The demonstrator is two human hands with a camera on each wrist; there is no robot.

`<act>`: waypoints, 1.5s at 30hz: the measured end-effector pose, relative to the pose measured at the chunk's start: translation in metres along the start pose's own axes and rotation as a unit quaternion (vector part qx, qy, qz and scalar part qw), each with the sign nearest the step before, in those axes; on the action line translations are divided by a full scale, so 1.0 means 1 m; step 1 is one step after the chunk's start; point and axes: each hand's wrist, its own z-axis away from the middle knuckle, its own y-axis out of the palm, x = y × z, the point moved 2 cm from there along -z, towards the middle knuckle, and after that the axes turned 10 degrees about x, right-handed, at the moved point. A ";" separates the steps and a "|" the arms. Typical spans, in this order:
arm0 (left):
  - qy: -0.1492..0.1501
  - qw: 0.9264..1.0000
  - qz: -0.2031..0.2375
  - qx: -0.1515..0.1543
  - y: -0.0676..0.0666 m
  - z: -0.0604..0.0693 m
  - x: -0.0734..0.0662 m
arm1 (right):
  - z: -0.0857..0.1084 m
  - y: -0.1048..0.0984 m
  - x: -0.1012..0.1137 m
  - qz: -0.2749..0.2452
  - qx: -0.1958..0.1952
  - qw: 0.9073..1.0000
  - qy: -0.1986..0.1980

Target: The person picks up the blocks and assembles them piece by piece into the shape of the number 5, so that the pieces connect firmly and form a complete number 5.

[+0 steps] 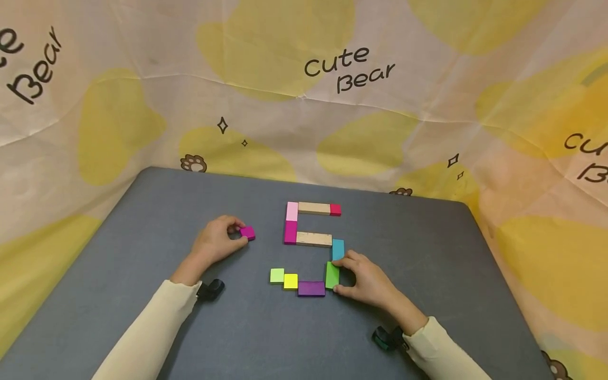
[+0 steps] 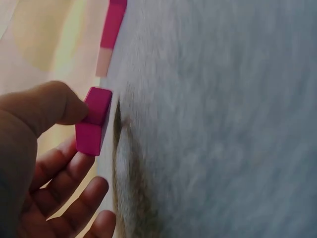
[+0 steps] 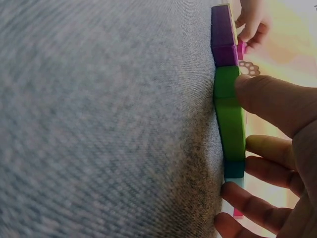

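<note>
My left hand (image 1: 218, 238) pinches a small magenta block (image 1: 247, 233) between thumb and fingers, left of the block figure. The left wrist view shows that magenta block (image 2: 94, 121) held near the table surface. At the figure's lower right, my right hand (image 1: 368, 279) grips a green block (image 1: 332, 275) by its two ends. In the right wrist view the thumb touches one end of the green block (image 3: 230, 124). A blue block (image 1: 338, 249) stands against its far end, and a purple block (image 1: 311, 288) lies beside its near end.
Farther along the figure lie two wooden blocks (image 1: 314, 239), a red block (image 1: 335, 210), a pink block (image 1: 292, 211) and another magenta block (image 1: 290, 232). A yellow block (image 1: 291, 281) and a pale green block (image 1: 277, 275) lie lower left. The grey table (image 1: 404, 237) meets a printed cloth (image 1: 266, 105).
</note>
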 end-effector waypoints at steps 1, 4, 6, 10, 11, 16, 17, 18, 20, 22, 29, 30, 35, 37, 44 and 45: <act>0.003 1.000 0.003 0.006 0.001 0.002 -0.002 | 0.000 0.000 0.000 -0.001 0.000 1.000 0.000; 0.016 1.000 0.008 0.024 0.005 0.006 -0.009 | 0.000 0.000 0.000 0.000 -0.001 1.000 -0.001; 0.027 0.999 0.008 0.033 0.008 0.009 -0.015 | -0.001 0.000 -0.001 0.002 -0.001 1.000 -0.002; 0.050 0.997 0.018 0.049 0.012 0.015 -0.026 | -0.001 0.000 -0.001 0.003 0.000 1.000 -0.003; 0.057 0.997 0.019 0.053 0.014 0.016 -0.028 | 0.000 0.000 -0.001 0.003 0.000 1.000 -0.002; 0.089 0.993 0.028 0.067 0.021 0.020 -0.034 | 0.001 0.000 -0.002 -0.001 0.002 1.000 0.001; 0.094 0.993 0.030 0.071 0.023 0.020 -0.035 | 0.001 0.000 -0.002 -0.002 0.003 1.000 0.000; 0.101 0.992 0.030 0.075 0.024 0.020 -0.035 | 0.001 0.000 -0.002 -0.002 0.003 1.000 0.000; 0.106 0.990 0.032 0.084 0.025 0.021 -0.036 | 0.002 0.000 -0.002 -0.001 0.003 1.000 -0.001; 0.109 0.989 0.030 0.093 0.026 0.022 -0.037 | 0.002 0.000 -0.002 -0.002 0.003 1.000 -0.002; 0.115 0.987 0.020 0.110 0.027 0.023 -0.041 | 0.002 -0.001 -0.002 -0.003 0.001 1.000 0.002; 0.115 0.987 0.018 0.113 0.027 0.024 -0.042 | 0.002 -0.001 -0.002 -0.003 0.000 1.000 0.003; 0.119 0.985 0.013 0.124 0.027 0.025 -0.043 | 0.003 0.000 -0.001 0.000 0.001 1.000 0.001; 0.124 0.984 0.013 0.124 0.027 0.026 -0.043 | 0.003 0.000 -0.001 0.002 0.002 1.000 0.000; 0.132 0.983 0.014 0.126 0.030 0.026 -0.042 | 0.004 0.001 -0.001 0.003 -0.008 1.000 -0.004; 0.131 0.983 0.014 0.126 0.031 0.026 -0.041 | 0.004 0.002 -0.001 0.003 -0.010 1.000 -0.007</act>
